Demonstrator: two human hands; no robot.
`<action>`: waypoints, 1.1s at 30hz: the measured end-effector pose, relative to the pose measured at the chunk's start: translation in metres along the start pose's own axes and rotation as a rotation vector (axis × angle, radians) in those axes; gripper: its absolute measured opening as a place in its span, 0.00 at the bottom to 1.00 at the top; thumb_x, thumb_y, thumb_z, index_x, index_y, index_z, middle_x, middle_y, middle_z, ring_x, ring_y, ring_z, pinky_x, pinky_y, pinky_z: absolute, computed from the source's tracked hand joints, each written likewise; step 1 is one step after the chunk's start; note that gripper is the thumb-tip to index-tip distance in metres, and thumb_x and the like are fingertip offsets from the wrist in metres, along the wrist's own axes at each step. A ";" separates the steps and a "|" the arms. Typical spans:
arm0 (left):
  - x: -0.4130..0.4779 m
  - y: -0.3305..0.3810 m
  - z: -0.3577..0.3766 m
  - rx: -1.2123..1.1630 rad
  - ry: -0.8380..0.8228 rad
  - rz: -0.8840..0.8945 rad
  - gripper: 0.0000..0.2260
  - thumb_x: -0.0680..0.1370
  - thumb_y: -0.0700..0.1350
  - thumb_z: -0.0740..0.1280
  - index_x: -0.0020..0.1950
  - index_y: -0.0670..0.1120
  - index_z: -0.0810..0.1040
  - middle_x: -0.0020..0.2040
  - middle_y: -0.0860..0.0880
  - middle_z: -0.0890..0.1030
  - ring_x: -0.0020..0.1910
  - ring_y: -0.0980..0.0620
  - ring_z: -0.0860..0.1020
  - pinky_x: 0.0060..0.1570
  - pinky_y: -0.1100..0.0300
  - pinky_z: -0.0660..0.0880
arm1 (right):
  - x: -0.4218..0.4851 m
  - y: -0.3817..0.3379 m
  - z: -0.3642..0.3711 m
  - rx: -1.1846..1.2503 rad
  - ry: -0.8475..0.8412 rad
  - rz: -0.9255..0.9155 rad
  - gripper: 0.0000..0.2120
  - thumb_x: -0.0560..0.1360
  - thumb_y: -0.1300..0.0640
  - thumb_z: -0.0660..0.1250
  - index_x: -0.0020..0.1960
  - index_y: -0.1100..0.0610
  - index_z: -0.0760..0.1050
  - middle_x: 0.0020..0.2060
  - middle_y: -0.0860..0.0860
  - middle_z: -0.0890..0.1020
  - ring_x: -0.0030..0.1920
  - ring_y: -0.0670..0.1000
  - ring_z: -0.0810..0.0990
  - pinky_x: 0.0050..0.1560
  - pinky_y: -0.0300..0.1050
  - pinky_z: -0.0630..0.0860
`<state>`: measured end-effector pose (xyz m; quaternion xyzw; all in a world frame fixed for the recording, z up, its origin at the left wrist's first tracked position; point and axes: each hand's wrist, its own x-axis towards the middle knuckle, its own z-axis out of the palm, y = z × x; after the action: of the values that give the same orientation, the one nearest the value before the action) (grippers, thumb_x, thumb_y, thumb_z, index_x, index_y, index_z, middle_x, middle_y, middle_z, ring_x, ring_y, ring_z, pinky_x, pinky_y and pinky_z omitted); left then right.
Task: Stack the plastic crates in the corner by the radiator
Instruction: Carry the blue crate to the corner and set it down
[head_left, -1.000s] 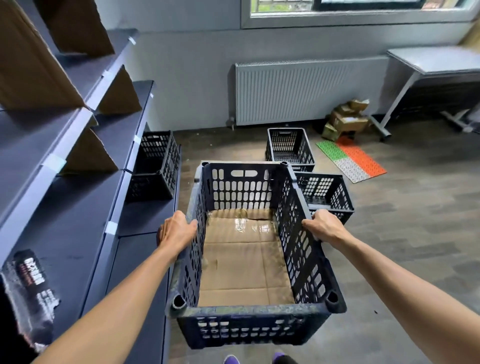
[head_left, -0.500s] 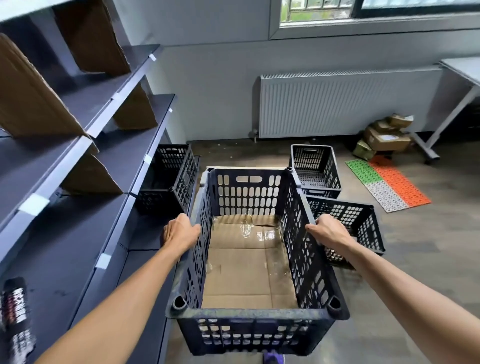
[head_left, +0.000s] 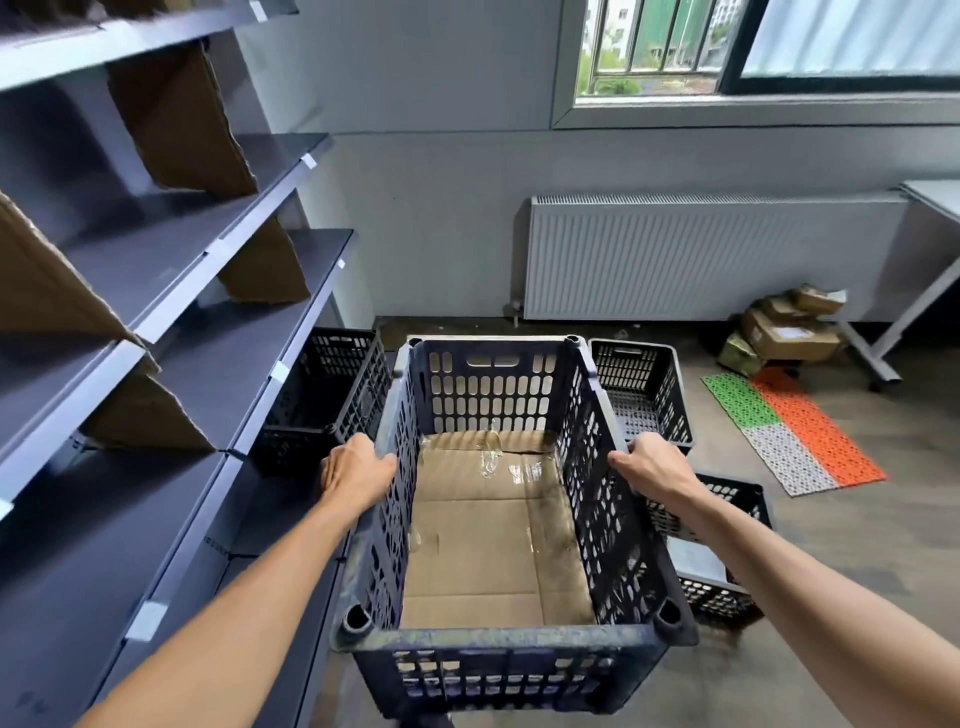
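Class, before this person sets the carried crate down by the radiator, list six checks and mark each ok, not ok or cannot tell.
1. Left hand grips the carried crate's left rim: ok.
2. Right hand grips its right rim: ok.
3. Carried crate upright, opening up: ok.
4. Cardboard liner lying flat inside: ok.
5. Far crate by the radiator empty: ok.
6. Floor beneath the carried crate free: cannot tell, hidden.

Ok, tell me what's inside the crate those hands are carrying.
A flattened cardboard sheet lines the floor of the carried crate, with clear tape glinting near its far end. Nothing else lies on it. The crate's own floor under the cardboard is covered.
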<state>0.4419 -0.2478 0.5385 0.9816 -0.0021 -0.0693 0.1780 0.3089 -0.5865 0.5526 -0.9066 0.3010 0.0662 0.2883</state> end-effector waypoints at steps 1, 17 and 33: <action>0.010 0.002 -0.001 0.000 0.004 0.007 0.14 0.73 0.50 0.65 0.34 0.46 0.63 0.44 0.38 0.80 0.43 0.38 0.80 0.32 0.57 0.65 | 0.008 -0.004 0.000 0.007 0.004 -0.002 0.11 0.71 0.57 0.63 0.31 0.54 0.67 0.24 0.50 0.72 0.26 0.50 0.69 0.29 0.41 0.64; 0.207 0.008 -0.032 0.008 -0.041 0.060 0.11 0.74 0.51 0.64 0.37 0.44 0.71 0.37 0.45 0.78 0.36 0.43 0.76 0.32 0.58 0.66 | 0.145 -0.109 0.014 0.068 0.044 0.045 0.13 0.72 0.57 0.64 0.30 0.54 0.67 0.22 0.48 0.69 0.24 0.49 0.66 0.29 0.41 0.65; 0.350 0.077 -0.016 0.025 -0.049 -0.028 0.15 0.74 0.52 0.65 0.33 0.46 0.67 0.32 0.48 0.73 0.33 0.44 0.74 0.30 0.58 0.64 | 0.330 -0.150 -0.016 0.050 0.002 0.039 0.13 0.70 0.53 0.65 0.28 0.55 0.71 0.24 0.51 0.76 0.27 0.52 0.75 0.32 0.42 0.72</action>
<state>0.7922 -0.3240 0.5328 0.9816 0.0063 -0.0959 0.1648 0.6632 -0.6654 0.5417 -0.8932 0.3203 0.0632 0.3093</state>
